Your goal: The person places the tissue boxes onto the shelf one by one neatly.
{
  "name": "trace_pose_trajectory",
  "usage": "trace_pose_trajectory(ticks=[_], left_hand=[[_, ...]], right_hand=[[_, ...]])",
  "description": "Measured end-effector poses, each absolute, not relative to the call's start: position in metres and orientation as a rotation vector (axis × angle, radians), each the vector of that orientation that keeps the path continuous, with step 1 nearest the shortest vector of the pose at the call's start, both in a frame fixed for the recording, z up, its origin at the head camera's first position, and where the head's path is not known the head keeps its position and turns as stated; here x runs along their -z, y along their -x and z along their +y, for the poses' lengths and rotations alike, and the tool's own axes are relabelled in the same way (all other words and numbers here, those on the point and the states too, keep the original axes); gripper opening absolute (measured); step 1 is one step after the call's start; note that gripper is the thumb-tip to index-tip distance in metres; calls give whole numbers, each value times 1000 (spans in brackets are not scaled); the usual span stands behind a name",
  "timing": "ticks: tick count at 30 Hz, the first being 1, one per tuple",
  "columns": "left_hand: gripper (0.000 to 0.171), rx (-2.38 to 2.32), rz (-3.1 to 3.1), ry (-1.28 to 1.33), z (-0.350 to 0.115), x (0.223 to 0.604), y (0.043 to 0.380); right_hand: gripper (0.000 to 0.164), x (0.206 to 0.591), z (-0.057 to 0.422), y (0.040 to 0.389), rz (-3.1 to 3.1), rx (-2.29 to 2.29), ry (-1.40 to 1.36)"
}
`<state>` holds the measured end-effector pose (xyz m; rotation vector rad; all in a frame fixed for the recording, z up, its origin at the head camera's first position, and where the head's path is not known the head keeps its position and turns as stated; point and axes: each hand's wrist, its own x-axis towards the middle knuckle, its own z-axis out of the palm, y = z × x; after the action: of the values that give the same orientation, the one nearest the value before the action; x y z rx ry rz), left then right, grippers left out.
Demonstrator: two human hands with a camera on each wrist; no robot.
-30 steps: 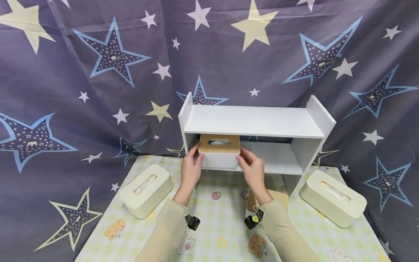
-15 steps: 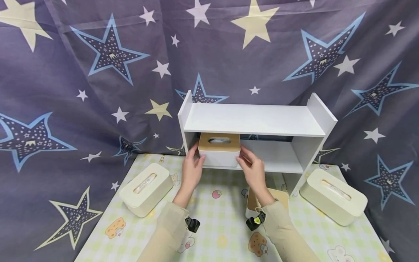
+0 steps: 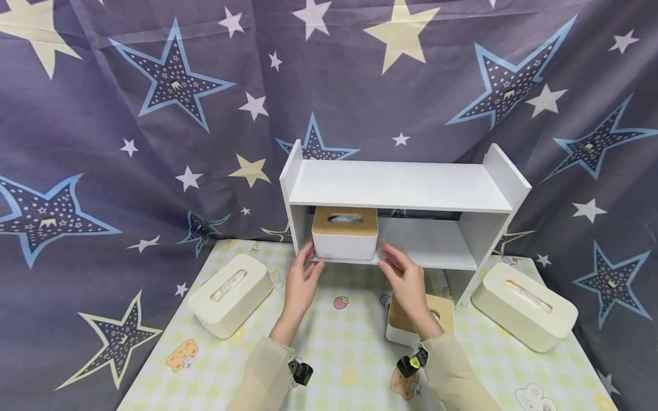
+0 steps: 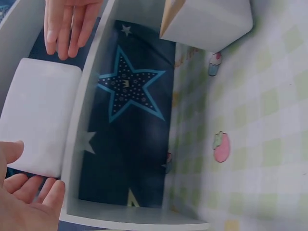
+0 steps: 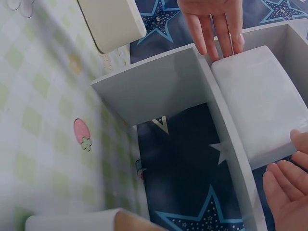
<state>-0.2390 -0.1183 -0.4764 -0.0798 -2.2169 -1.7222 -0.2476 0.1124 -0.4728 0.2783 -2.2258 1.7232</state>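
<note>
A white tissue box (image 3: 345, 246) with a wood-coloured lid sits at the left end of the lower shelf of a white rack (image 3: 401, 185). Its front face (image 4: 41, 115) shows plainly in the left wrist view. My left hand (image 3: 301, 285) is beside the box's left front corner, fingers relaxed and holding nothing. On the opposite side, my right hand (image 3: 408, 282) has its fingers spread slightly, a small gap away from the box. Both hands also flank the box in the right wrist view, where my right hand (image 5: 291, 190) is at the lower right.
A second wood-lidded tissue box (image 3: 403, 334) stands on the table below my right forearm, partly hidden by it. Cream tissue boxes lie at the left (image 3: 229, 297) and right (image 3: 524, 308). A checked cloth (image 3: 329, 337) covers the table; a starry curtain (image 3: 329, 68) hangs behind.
Both hands have let go of the tissue box, drawing slightly back and down from its sides, the right one also outward. The box stays on the lower shelf.
</note>
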Motion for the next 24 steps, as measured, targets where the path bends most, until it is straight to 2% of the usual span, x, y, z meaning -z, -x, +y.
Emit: trace_pose_trajectory(ticks=[11, 15, 24], left_hand=[[51, 1765, -2218, 21, -115, 497, 219], [48, 1814, -2224, 7, -109, 495, 206], [44, 1871, -2398, 182, -91, 528, 207]], right_hand=[[39, 490, 133, 230, -2219, -1732, -272], [38, 479, 139, 216, -2243, -1701, -267], [39, 508, 164, 209, -2221, -1654, -231]])
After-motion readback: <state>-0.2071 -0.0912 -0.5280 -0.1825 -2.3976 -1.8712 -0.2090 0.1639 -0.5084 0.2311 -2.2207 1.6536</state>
